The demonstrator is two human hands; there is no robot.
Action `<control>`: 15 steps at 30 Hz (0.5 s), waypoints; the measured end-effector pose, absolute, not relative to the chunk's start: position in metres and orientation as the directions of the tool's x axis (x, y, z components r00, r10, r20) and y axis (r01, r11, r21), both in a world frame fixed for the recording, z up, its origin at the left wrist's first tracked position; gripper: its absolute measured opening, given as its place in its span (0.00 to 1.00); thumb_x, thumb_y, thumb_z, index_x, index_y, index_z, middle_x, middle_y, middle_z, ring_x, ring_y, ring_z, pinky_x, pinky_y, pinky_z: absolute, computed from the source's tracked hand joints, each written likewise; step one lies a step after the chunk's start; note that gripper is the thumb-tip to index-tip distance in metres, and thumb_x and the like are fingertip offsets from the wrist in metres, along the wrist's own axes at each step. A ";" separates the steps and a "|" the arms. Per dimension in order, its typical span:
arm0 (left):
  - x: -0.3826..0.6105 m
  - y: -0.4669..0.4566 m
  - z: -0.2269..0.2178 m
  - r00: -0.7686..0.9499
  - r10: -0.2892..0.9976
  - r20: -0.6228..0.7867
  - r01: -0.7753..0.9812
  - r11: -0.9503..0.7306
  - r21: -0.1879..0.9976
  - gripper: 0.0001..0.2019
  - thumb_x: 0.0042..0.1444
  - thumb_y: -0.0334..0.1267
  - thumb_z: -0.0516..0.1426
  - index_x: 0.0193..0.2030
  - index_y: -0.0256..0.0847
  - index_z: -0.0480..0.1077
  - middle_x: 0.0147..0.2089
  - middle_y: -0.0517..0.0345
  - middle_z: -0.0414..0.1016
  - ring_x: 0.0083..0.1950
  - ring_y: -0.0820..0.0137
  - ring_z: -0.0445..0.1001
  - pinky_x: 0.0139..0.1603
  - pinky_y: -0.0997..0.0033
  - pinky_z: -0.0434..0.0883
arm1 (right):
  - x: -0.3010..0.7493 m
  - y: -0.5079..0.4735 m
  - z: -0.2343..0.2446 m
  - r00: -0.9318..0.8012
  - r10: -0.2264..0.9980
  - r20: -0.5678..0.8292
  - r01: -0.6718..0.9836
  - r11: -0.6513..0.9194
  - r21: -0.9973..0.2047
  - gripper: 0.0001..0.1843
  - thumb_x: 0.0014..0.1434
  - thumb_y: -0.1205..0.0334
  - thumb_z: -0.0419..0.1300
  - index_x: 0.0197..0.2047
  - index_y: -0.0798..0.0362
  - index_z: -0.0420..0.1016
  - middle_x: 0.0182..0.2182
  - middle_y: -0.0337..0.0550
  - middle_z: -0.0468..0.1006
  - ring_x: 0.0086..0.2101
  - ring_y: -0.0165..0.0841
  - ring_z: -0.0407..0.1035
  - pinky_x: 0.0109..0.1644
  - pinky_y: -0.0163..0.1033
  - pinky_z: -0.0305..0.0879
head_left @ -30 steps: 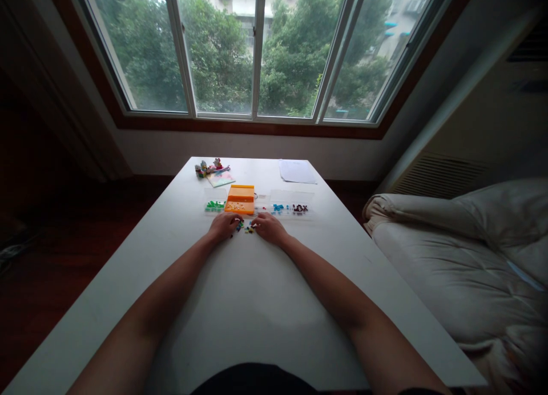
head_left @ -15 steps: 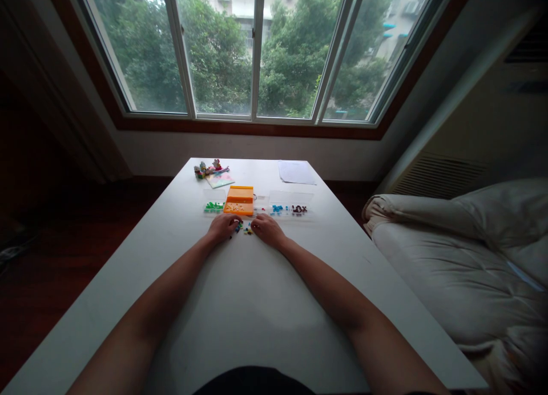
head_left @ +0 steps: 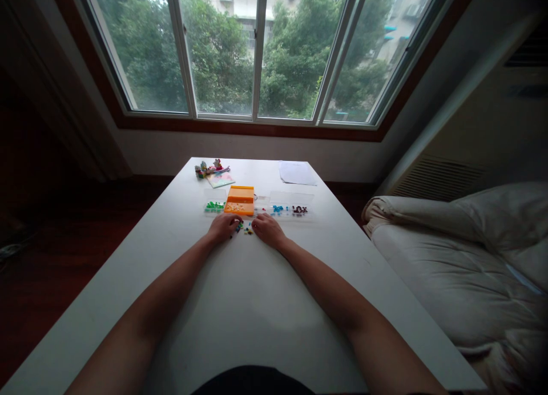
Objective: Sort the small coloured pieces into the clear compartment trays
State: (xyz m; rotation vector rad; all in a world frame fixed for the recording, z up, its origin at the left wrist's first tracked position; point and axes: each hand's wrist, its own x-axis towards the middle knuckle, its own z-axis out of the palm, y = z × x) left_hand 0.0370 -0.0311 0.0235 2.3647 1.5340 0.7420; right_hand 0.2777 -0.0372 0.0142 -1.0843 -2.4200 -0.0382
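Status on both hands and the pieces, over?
Left hand, right hand flanking loose pieces. Grips too small to tell. Orange box just beyond.

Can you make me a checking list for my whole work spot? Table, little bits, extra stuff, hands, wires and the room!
Surface: white table, pieces lying on it.
Things in use: loose colored pieces between the hands; open orange case; green pieces, blue pieces and dark pieces behind.
Clutter: small figures far left, paper far right.
Hands: left hand and right hand at the loose pieces, fingers curled; grip unclear.
Cables: possibly some on the left floor; too dim to tell.
Surroundings: window ahead, couch right.
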 end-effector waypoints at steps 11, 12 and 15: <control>0.034 -0.031 0.025 0.331 0.901 0.282 0.785 -0.428 0.447 0.13 0.61 0.40 0.56 0.46 0.47 0.81 0.38 0.56 0.81 0.39 0.65 0.74 0.43 0.68 0.67 | 0.318 -0.020 0.035 -0.127 0.679 0.723 0.719 0.565 -0.404 0.07 0.63 0.69 0.55 0.40 0.51 0.74 0.35 0.44 0.76 0.37 0.38 0.68 0.47 0.41 0.63; 0.034 -0.032 0.025 0.331 0.900 0.283 0.786 -0.429 0.445 0.13 0.61 0.40 0.56 0.46 0.47 0.81 0.38 0.56 0.80 0.39 0.65 0.74 0.42 0.68 0.67 | 0.328 -0.015 0.036 -0.072 0.675 0.735 0.735 0.534 -0.418 0.07 0.62 0.69 0.55 0.40 0.51 0.73 0.35 0.44 0.75 0.38 0.38 0.67 0.47 0.42 0.63; 0.034 -0.032 0.025 0.337 0.895 0.291 0.782 -0.439 0.443 0.13 0.61 0.39 0.56 0.46 0.47 0.81 0.38 0.56 0.81 0.40 0.64 0.75 0.43 0.68 0.67 | 0.358 -0.002 0.032 0.124 0.674 0.728 0.775 0.392 -0.495 0.07 0.61 0.68 0.54 0.40 0.52 0.72 0.34 0.44 0.74 0.37 0.38 0.65 0.47 0.42 0.62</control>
